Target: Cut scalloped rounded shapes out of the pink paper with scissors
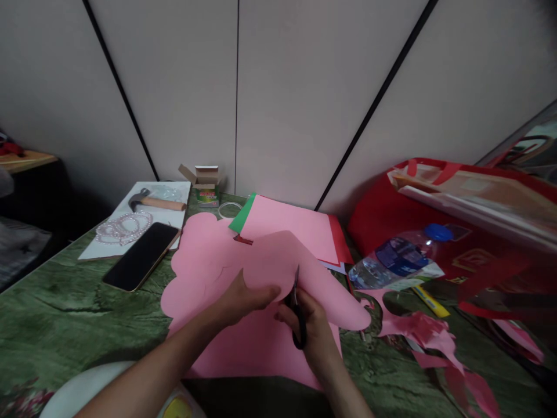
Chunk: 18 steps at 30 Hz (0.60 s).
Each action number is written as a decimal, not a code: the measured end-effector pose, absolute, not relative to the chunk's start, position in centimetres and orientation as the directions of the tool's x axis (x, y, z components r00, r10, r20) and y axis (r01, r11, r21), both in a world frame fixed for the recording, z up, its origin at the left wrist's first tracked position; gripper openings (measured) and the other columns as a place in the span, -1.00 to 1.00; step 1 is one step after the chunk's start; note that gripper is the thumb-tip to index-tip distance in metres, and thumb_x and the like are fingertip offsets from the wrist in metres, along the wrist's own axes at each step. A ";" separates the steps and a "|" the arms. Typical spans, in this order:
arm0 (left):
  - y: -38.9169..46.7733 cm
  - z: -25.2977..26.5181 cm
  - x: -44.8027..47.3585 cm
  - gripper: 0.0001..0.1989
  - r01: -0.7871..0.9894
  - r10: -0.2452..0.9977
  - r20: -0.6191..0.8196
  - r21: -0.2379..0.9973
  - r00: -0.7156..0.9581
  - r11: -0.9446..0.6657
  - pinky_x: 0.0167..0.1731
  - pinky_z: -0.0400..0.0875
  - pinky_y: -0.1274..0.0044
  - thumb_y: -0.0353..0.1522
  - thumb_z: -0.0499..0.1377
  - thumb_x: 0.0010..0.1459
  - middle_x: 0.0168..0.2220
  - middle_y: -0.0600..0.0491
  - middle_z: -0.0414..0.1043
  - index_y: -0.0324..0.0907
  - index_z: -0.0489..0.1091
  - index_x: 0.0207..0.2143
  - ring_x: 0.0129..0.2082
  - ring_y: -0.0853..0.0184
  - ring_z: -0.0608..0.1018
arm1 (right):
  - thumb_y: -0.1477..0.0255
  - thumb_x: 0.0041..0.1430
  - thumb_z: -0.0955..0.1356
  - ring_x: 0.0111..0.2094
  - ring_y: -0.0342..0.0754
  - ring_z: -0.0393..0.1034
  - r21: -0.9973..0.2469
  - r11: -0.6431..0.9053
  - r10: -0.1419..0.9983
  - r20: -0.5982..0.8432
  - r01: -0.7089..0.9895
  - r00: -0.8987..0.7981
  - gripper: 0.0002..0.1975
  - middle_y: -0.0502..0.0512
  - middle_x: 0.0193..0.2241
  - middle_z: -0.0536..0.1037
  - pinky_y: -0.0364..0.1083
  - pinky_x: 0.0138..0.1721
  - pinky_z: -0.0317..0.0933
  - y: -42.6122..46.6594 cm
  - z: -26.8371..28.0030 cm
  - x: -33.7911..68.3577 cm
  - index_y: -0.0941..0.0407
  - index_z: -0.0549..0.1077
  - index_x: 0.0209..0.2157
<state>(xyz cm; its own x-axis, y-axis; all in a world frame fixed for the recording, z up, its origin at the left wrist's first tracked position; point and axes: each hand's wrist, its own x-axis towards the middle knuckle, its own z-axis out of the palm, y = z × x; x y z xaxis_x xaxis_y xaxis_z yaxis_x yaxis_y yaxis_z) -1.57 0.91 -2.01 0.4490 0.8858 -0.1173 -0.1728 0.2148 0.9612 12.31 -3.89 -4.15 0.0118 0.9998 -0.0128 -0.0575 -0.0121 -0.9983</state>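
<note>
A large pink sheet of paper (204, 244) with a scalloped left edge lies in front of me, its right part curled over. My left hand (243, 299) is closed on the sheet near its middle, thumb on top and fingers mostly hidden beneath. In my right hand (311, 322) is a pair of black-handled scissors (299, 319), fingers wrapped round the handles. The blades point away from me and meet the paper just right of my left thumb. Under the curled part, more pink paper reaches toward the table's front edge.
Left stand a phone (141, 255), a hammer (161, 202), beads (124, 226) and a small open box (206, 188). Behind lie stacked coloured sheets (300, 223). Right are a water bottle (394, 258), a red bag (374, 203), pink scraps (426, 334) and a yellow item (430, 301).
</note>
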 end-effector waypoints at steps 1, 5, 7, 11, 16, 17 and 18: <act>0.9 -2.1 -1.6 -0.79 -0.174 0.884 -0.115 0.961 0.454 0.214 -0.64 0.15 0.66 -0.38 0.23 -0.10 -0.51 0.14 0.29 -0.20 0.33 -0.35 -0.57 0.50 0.27 | 0.39 -0.10 0.40 -0.54 -0.17 0.17 -0.998 -0.003 1.000 -0.003 -0.058 0.001 -0.85 -0.09 -0.60 0.30 -0.18 -0.50 0.09 -3.9 -4.0 12.4 0.15 0.36 -0.51; 0.8 -2.2 -1.7 -0.75 -0.188 0.882 -0.114 0.957 0.457 0.222 -0.64 0.17 0.65 -0.37 0.24 -0.10 -0.47 0.13 0.31 -0.19 0.34 -0.30 -0.55 0.48 0.30 | 0.42 -0.10 0.41 -0.51 -0.17 0.14 -0.997 0.013 0.999 0.016 -0.079 -0.035 -0.85 -0.10 -0.56 0.29 -0.18 -0.46 0.08 -3.9 -3.7 12.5 0.14 0.39 -0.44; 0.8 -2.3 -1.6 -0.75 -0.192 0.876 -0.116 0.954 0.468 0.229 -0.64 0.17 0.64 -0.35 0.24 -0.11 -0.48 0.13 0.32 -0.20 0.34 -0.32 -0.56 0.48 0.29 | 0.42 -0.10 0.41 -0.52 -0.18 0.13 -0.996 0.016 0.999 0.019 -0.087 -0.037 -0.85 -0.10 -0.57 0.28 -0.19 -0.48 0.06 -3.9 -3.7 12.6 0.14 0.38 -0.45; 0.8 -2.2 -1.5 -0.73 -0.179 0.875 -0.142 0.952 0.462 0.249 -0.64 0.17 0.64 -0.35 0.25 -0.13 -0.49 0.13 0.31 -0.21 0.33 -0.32 -0.56 0.48 0.30 | 0.40 -0.09 0.40 -0.53 -0.17 0.15 -0.998 -0.008 0.999 -0.005 -0.069 -0.040 -0.84 -0.10 -0.58 0.29 -0.18 -0.50 0.06 -3.9 -4.0 12.6 0.14 0.37 -0.43; 0.8 -2.1 -1.6 -0.74 -0.165 0.874 -0.183 0.945 0.451 0.283 -0.63 0.16 0.65 -0.34 0.25 -0.13 -0.50 0.13 0.30 -0.21 0.32 -0.35 -0.54 0.47 0.30 | 0.35 -0.07 0.38 -0.56 -0.17 0.16 -1.000 -0.006 1.000 -0.005 -0.015 -0.020 -0.82 -0.08 -0.62 0.32 -0.18 -0.52 0.04 -4.0 -3.9 12.7 0.15 0.33 -0.53; 0.8 -2.2 -1.7 -0.75 -0.164 0.873 -0.189 0.944 0.449 0.288 -0.63 0.15 0.65 -0.34 0.25 -0.13 -0.51 0.12 0.29 -0.22 0.32 -0.36 -0.54 0.47 0.30 | 0.35 -0.06 0.37 -0.57 -0.17 0.14 -1.000 -0.006 1.000 -0.006 -0.010 -0.016 -0.82 -0.09 -0.63 0.32 -0.18 -0.54 0.03 -4.1 -3.8 12.7 0.15 0.33 -0.53; 0.8 -2.2 -1.7 -0.76 -0.164 0.874 -0.194 0.942 0.445 0.293 -0.64 0.14 0.65 -0.34 0.25 -0.13 -0.51 0.13 0.29 -0.22 0.32 -0.37 -0.54 0.47 0.30 | 0.35 -0.06 0.37 -0.58 -0.18 0.13 -1.000 -0.008 1.000 -0.008 -0.006 -0.013 -0.83 -0.09 -0.64 0.32 -0.19 -0.55 0.03 -4.1 -3.8 12.6 0.15 0.33 -0.54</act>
<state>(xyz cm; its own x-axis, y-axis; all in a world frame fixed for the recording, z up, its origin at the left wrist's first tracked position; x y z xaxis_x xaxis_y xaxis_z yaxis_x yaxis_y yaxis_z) -1.69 0.79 -2.20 0.4451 0.8741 -0.1942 -0.1640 0.2928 0.9420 12.63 -4.08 -3.77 -0.0129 0.9999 -0.0083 -0.0060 -0.0084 -0.9999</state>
